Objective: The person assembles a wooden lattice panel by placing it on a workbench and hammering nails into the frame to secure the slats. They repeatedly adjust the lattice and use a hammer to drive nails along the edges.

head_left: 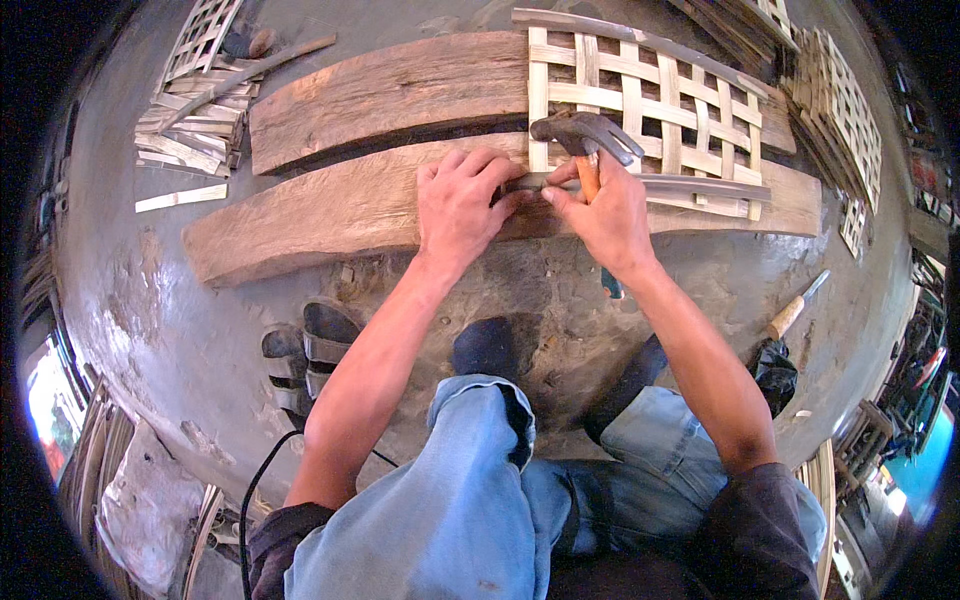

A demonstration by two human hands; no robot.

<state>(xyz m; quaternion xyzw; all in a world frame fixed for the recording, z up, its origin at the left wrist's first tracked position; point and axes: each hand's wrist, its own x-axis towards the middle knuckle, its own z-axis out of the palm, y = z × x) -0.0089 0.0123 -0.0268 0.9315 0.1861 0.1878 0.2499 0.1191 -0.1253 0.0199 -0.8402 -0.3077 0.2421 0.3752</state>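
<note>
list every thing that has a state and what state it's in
Hammer: held in the right hand
Woven panel: lying across both planks
Planks: side by side, gap between
Left hand: fingers bent, at the woven panel's near edge
Sandals: unworn, on the floor
Wooden-handled tool: lying on floor

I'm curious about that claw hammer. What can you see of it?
The claw hammer has a dark grey, metallic-looking head, with a blunt striking end toward the left and a split, curved claw toward the right. Its handle shows orange below the head and dark teal at the near end; the right hand holds it and hides the middle. The head is the end farther from the person, in front of the woven lattice panel in this view; whether they touch is unclear.
</note>
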